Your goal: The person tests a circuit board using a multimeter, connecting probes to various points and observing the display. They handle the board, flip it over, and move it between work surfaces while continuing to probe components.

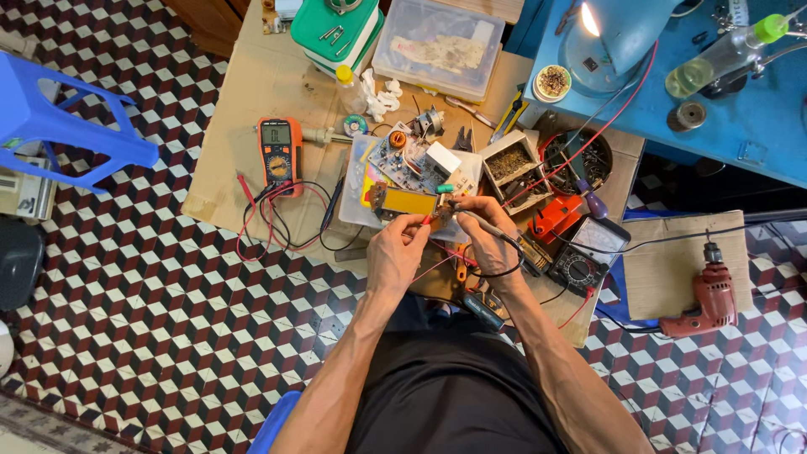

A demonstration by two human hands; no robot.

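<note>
A small yellow circuit board (407, 202) is held up over a sheet of cardboard (252, 92) on the floor. My left hand (398, 249) pinches its near edge together with a thin red wire. My right hand (487, 235) grips a soldering iron (496, 231) like a pen, its tip touching the board's right end. The iron's black cord loops under that hand. A larger circuit board with a white block (414, 160) lies just beyond the yellow one.
An orange multimeter (280, 154) with red and black leads lies left. A black analogue meter (580, 256) and a red drill (710, 294) lie right. Clear plastic box (437, 46), parts trays (513, 164), a blue stool (59, 118) and a blue table with a lamp (605, 38) surround the spot.
</note>
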